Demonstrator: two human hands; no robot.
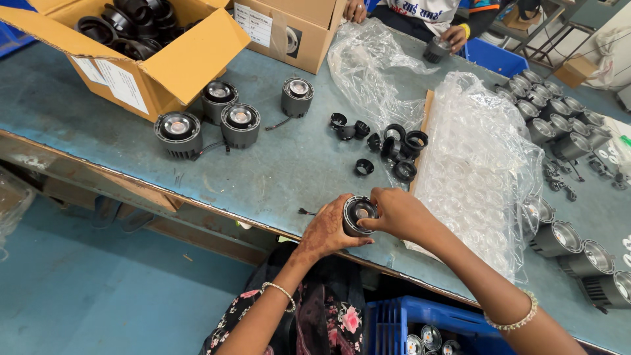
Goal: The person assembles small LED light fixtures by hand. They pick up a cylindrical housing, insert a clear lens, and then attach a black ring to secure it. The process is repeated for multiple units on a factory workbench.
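Head view: on the table (276, 171), four finished lamps (240, 124) sit far left, loose black rings (394, 148) remain. My left hand (327, 231) and right hand (397, 213) both grip one lamp housing (359, 215) at the near edge.

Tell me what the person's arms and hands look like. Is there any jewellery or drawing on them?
Both arms are bare, with no sleeves showing. The left hand has dark henna patterns drawn across its back, and a thin beaded bracelet circles that wrist. The right hand has no drawing that shows; its wrist wears a pale beaded bracelet too.
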